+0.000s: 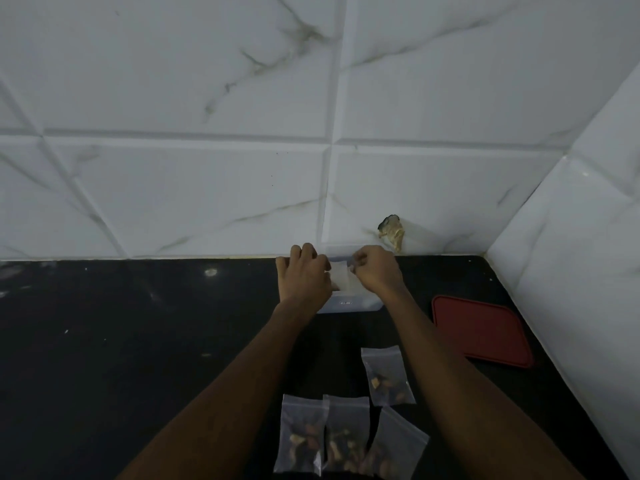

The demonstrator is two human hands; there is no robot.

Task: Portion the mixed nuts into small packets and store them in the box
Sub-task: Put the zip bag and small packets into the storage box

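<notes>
A clear plastic box (pixel 349 304) stands on the black counter against the tiled wall. Over it, my left hand (pixel 304 273) and my right hand (pixel 375 268) both pinch the top of a small clear packet (pixel 343 280), one hand at each side. What the packet holds is too blurred to tell. Near the front edge lie several filled nut packets: one (pixel 388 375) apart, and a row of three (pixel 303 434), (pixel 346 434), (pixel 394 445) that overlap.
The box's red lid (pixel 481 330) lies flat to the right, near the side wall. A broken hole (pixel 393 230) shows in the wall tile just behind the box. Black counter (pixel 138 341) stretches to the left.
</notes>
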